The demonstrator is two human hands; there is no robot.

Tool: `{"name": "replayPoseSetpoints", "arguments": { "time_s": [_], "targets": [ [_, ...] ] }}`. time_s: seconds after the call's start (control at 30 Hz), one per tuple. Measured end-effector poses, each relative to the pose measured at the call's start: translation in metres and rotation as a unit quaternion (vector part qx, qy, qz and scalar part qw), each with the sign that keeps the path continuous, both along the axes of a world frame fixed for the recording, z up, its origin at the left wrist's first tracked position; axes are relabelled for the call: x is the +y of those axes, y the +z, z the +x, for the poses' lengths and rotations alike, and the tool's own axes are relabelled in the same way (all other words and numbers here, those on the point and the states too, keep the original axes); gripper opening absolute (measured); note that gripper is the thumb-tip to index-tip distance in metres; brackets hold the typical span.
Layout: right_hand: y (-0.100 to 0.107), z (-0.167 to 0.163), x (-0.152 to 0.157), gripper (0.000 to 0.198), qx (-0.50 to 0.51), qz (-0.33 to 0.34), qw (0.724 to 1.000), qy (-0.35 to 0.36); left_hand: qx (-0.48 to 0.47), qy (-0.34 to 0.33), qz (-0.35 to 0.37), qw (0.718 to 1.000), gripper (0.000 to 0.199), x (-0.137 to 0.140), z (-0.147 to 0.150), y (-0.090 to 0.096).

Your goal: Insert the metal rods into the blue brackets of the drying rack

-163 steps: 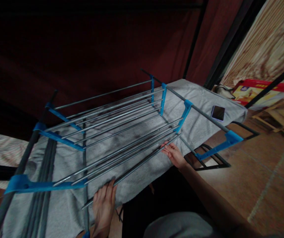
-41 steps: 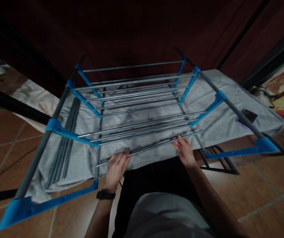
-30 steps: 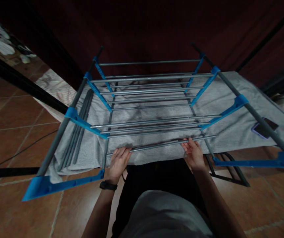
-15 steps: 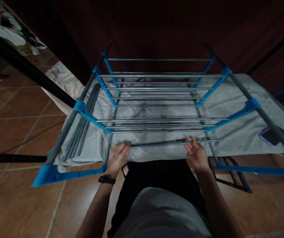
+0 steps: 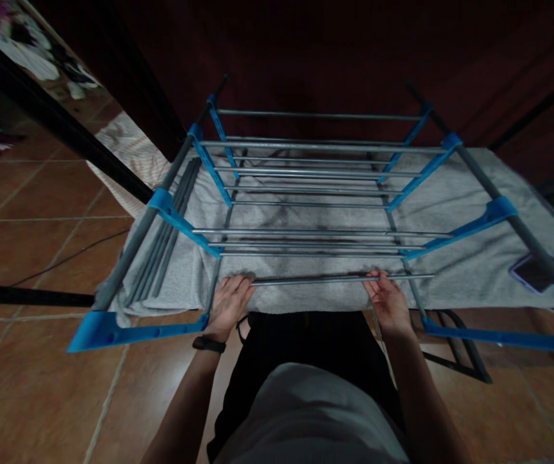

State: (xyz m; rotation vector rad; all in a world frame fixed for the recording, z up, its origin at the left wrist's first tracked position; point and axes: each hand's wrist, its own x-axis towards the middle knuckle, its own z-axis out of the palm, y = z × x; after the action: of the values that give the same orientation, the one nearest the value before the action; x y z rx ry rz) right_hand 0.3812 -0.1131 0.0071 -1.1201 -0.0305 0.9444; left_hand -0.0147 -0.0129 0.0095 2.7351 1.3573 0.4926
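Observation:
A thin grey metal rod (image 5: 310, 280) lies level across the near side, between my two hands. My left hand (image 5: 231, 299) is closed over the rod's left end, beside the rack's left inner upright. My right hand (image 5: 386, 298), palm turned up, pinches the rod near its right end, which sticks out past the fingers and over the right upright. Around them stands a rack (image 5: 320, 232) of grey tubes and several crossbars, joined by blue plastic brackets (image 5: 185, 227). The nearest blue brackets, left (image 5: 136, 333) and right (image 5: 504, 338), have no crossbar between them.
Under the rack is a grey cloth (image 5: 455, 238) on a raised surface. Several loose grey tubes (image 5: 163, 248) lie on its left side, a phone (image 5: 538, 272) on its right. Black metal bars (image 5: 30, 294) stand at the left, and a dark red panel rises behind.
The view has shifted slightly, so the rack appears a little further right. Both hands keep their hold on the rod, which sits slightly more level.

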Motion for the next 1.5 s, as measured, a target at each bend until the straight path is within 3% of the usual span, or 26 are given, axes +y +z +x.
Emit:
{"name": "replayPoseSetpoints", "arguments": {
  "time_s": [0.7, 1.07, 1.5],
  "targets": [
    [-0.002, 0.039, -0.012, 0.003, -0.036, -0.024, 0.998, -0.038, 0.015, -0.012, 0.02, 1.0, 0.031, -0.003, 0.001, 0.001],
    [0.001, 0.023, -0.005, 0.011, 0.008, -0.03, 0.997, -0.074, -0.004, -0.018, 0.019, 1.0, 0.029, -0.006, 0.01, -0.001],
    [-0.003, 0.012, -0.003, 0.013, 0.028, -0.035, 0.998, -0.05, 0.003, -0.029, 0.033, 0.999, 0.024, -0.012, 0.027, -0.002]
  ]
}}
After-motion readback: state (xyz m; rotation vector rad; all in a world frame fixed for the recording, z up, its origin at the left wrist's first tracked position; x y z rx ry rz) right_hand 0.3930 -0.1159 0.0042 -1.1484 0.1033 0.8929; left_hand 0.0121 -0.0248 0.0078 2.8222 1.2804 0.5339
